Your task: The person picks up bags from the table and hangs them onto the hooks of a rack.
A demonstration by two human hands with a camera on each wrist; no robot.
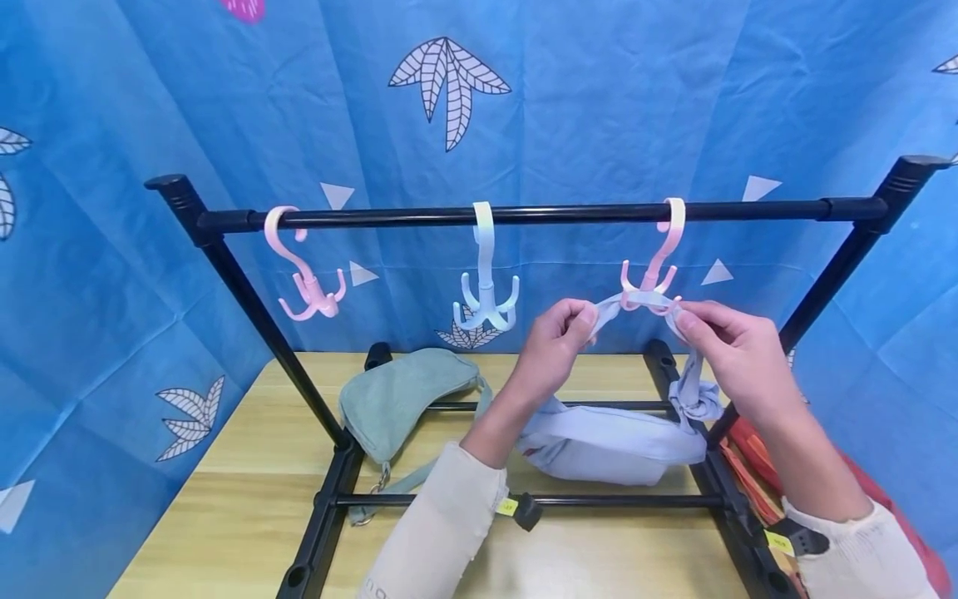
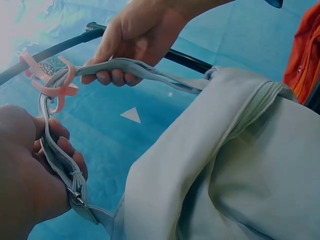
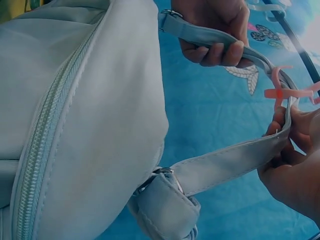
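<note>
A pale blue-grey bag [image 1: 621, 445] hangs below both hands, its zipper showing in the right wrist view. Its strap [image 1: 632, 299] loops up over the prongs of the right pink hook hanger [image 1: 662, 264]. On the left side of the loop, my left hand [image 1: 555, 343] pinches the strap between thumb and fingers. My right hand [image 1: 737, 353] pinches the strap's other side, close to the prongs. A metal buckle [image 2: 77, 198] sits on the strap below the left hand. Bunched strap [image 1: 696, 398] dangles under the right hand.
A black rack bar [image 1: 576, 215] carries another pink hook hanger [image 1: 307, 279] at left and a light blue one [image 1: 486, 283] mid-bar. A green bag [image 1: 407, 391] lies on the wooden table [image 1: 232, 482]. Red-orange fabric [image 1: 861, 482] lies at right, beyond the rack's leg.
</note>
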